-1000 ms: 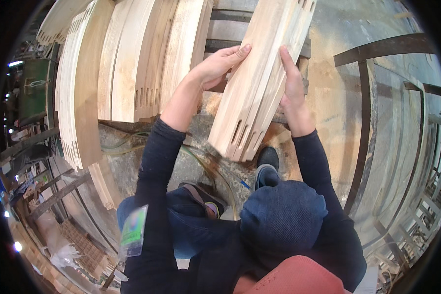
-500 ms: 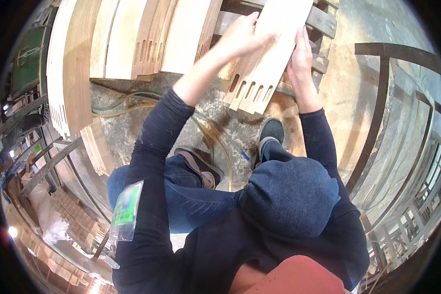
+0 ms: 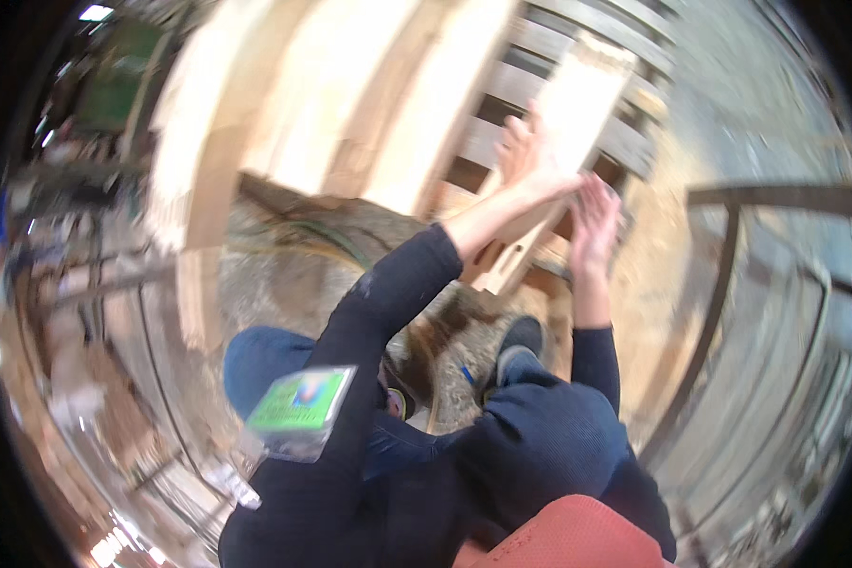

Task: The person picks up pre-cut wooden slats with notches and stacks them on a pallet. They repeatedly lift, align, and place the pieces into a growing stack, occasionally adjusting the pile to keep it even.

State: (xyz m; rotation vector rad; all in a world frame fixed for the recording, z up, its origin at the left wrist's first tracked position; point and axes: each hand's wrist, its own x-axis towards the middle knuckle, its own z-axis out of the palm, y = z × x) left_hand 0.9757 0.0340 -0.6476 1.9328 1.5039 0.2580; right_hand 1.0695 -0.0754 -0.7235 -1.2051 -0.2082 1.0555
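Observation:
A short stack of pale wooden boards (image 3: 582, 99) lies on a wooden pallet (image 3: 625, 142), with oval slots cut in the boards' near ends. Over the stack's left and upper side is my left hand (image 3: 528, 156), its fingers stretched out and apart, and its wrist crosses the boards. Beside the stack's right edge, my right hand (image 3: 594, 222) has its fingers extended and close to my left wrist. Neither hand is wrapped round a board. Blur hides whether the palms touch the wood.
More pale boards (image 3: 350, 104) stand stacked to the left, beside the pallet. Hoses (image 3: 327, 241) run over the stained floor below them. A dark metal frame (image 3: 729, 246) stands at the right. My shoe (image 3: 521, 336) is just below the boards' slotted ends.
The view has tilted, so the boards sit lower in the picture. My left hand has gone from bent fingers on the boards to spread fingers, and my hands are closer together.

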